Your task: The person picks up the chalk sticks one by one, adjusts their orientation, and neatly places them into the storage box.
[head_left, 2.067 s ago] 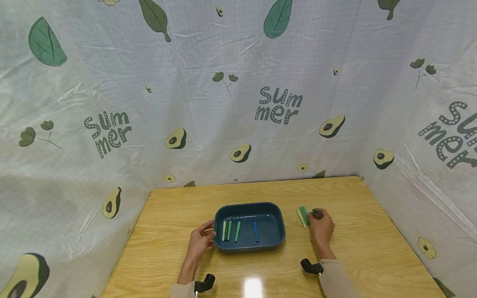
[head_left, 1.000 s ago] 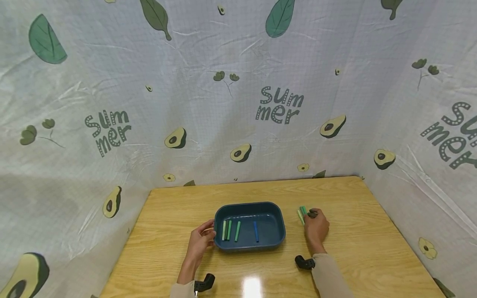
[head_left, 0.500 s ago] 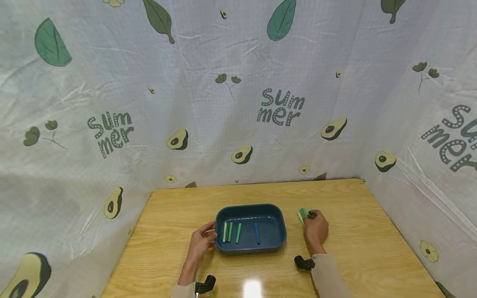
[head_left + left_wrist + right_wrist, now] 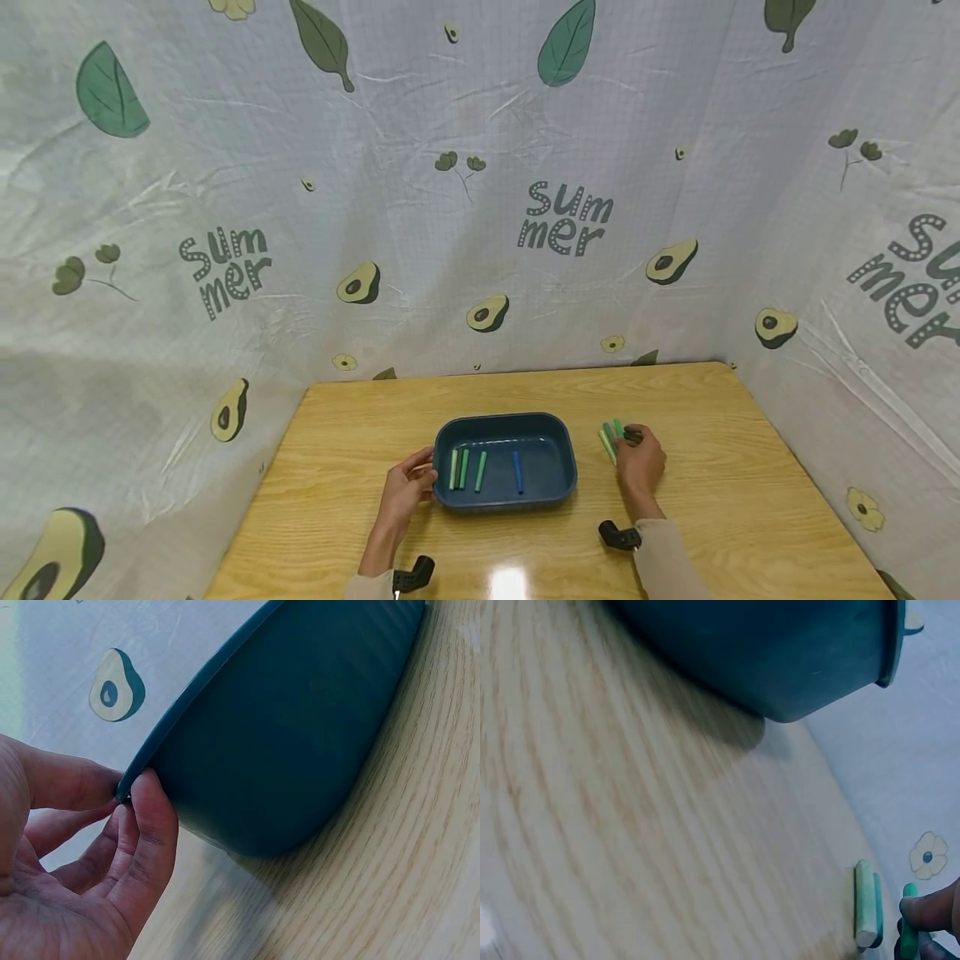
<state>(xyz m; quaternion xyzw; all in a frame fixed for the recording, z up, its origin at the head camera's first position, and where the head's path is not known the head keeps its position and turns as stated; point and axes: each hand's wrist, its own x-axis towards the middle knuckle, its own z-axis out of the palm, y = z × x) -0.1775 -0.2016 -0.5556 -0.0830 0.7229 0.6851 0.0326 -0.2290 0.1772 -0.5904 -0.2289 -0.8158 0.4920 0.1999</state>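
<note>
A dark blue tray [image 4: 543, 477] stands on the table, holding a pale yellow-green chalk stick [image 4: 453, 469], two green chalk sticks [image 4: 481, 472] and a blue one [image 4: 518, 472]. My left hand [image 4: 402, 493] pinches the tray's left rim, thumb on one side and fingers on the other, as the left wrist view shows. Right of the tray, my right hand [image 4: 642, 463] pinches a green chalk stick [image 4: 910, 919] between thumb and fingers. Just left of that stick, a pale yellow-green chalk stick [image 4: 865, 904] and a darker green one [image 4: 878, 907] lie side by side on the table.
The wooden table [image 4: 352, 417] reaches back to a white printed sheet [image 4: 405, 208] that hangs behind and at both sides. Bare wood lies between the tray and the loose chalk. A black wrist camera [image 4: 619, 535] sits on each forearm.
My right hand first shifted left over the loose chalk, then slightly back right, with a green stick now apart from the other two. My left hand stays on the tray's rim.
</note>
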